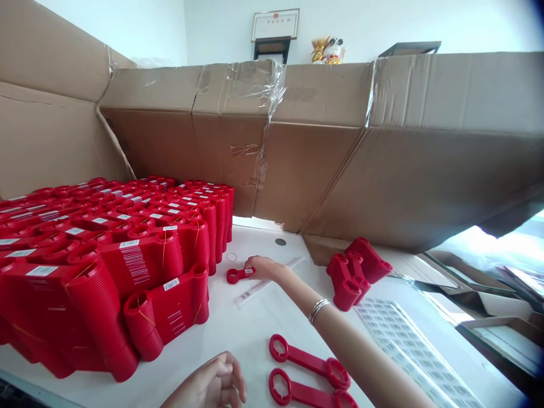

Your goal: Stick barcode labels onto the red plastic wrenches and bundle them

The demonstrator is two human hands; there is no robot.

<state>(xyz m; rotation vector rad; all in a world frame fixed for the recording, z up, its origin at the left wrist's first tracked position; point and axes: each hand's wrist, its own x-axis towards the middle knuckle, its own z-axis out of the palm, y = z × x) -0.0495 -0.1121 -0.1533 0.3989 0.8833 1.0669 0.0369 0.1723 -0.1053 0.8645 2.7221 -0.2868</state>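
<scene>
My right hand [264, 266] reaches across the white table, its fingers closed over one end of a small-looking red ring wrench [234, 276] with a white label. The wrench's other ring points left. Near the front edge, my left hand [215, 382] is loosely curled, with nothing visible in it. Two more red ring wrenches, an upper one [304, 360] and a lower one [308, 392], lie flat to its right, below my right forearm. A clear plastic strip [259, 292] lies under my right hand, and a rubber band [232, 256] lies just beyond the wrench.
Banded stacks of red wrenches [165, 311] fill the left side. Further red wrench bundles [348, 283] stand at right, behind label sheets [408, 334]. Tall cardboard [229, 141] walls the back and left. Open boxes [501, 340] sit at the far right.
</scene>
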